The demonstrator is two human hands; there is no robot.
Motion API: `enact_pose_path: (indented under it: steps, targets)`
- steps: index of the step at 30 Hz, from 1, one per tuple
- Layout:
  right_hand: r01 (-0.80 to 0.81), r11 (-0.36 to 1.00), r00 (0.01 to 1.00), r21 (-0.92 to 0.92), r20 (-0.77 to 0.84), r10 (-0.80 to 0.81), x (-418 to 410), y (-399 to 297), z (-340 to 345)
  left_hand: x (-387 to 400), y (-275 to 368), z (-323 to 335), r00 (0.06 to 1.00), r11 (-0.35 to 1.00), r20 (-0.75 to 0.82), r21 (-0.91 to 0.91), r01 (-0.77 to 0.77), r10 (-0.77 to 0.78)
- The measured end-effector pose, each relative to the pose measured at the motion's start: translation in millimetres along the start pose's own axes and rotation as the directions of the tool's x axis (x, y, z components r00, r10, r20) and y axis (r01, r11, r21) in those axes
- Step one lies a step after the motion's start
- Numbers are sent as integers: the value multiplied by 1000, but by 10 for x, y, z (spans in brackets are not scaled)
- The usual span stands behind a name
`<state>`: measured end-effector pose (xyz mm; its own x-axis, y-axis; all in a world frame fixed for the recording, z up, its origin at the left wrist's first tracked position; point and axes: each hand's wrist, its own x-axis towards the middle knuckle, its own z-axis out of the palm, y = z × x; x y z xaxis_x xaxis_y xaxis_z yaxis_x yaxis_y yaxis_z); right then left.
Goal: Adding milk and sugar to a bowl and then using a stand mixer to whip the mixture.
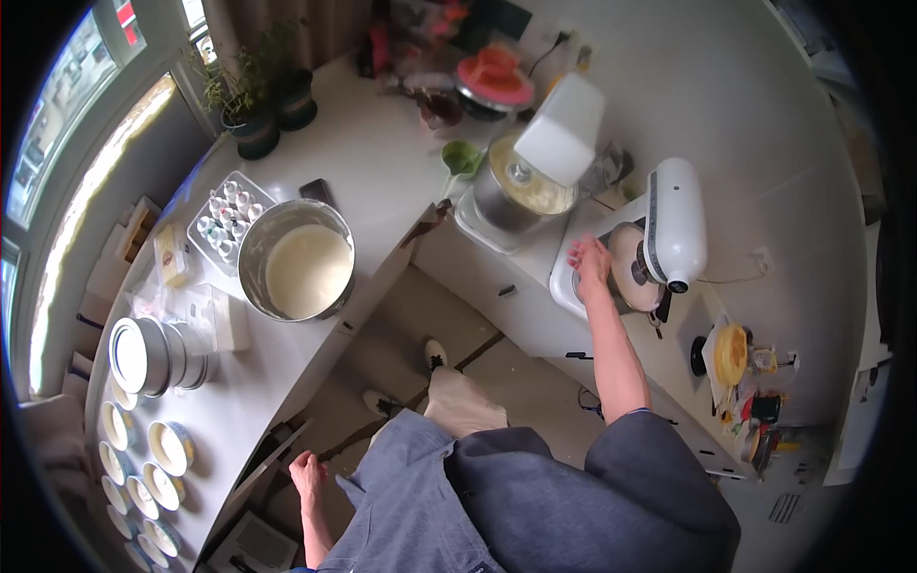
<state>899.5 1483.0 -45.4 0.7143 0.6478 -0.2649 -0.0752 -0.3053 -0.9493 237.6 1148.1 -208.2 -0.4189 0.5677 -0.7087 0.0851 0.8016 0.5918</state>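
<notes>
My right hand (591,263) is raised at the left side of a white stand mixer (675,215), beside its metal bowl; whether it touches the mixer, I cannot tell. Pale mixture (633,266) fills that bowl under the mixer head. My left hand (309,473) hangs low by the left cabinet, its fingers curled, with no object visible in it. A second white mixer (562,129) stands farther back, its whisk in a steel bowl (499,205) of pale yellow cream. On the left counter, a large steel pot (244,286) holds pale batter.
Several filled paper cups (170,449) stand on the left counter beside round metal tins (142,357) and a clear plastic box (215,315). A tray of small bottles (228,222), a phone (317,192) and potted plants (251,129) are farther back. A green jug (461,157) stands near the rear mixer.
</notes>
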Motion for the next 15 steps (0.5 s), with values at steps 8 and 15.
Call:
enact_pose_path:
  steps: [8, 15]
  targets:
    - [-185, 966, 980, 181, 100, 169, 1564, -333, 425, -877, -1149, 147, 882, 893, -140, -56, 447, -450]
    - [-117, 954, 929, 275, 370, 8, 2208, -344, 813, -1702, -233, 919, 880, 924, -281, -121, 363, -383]
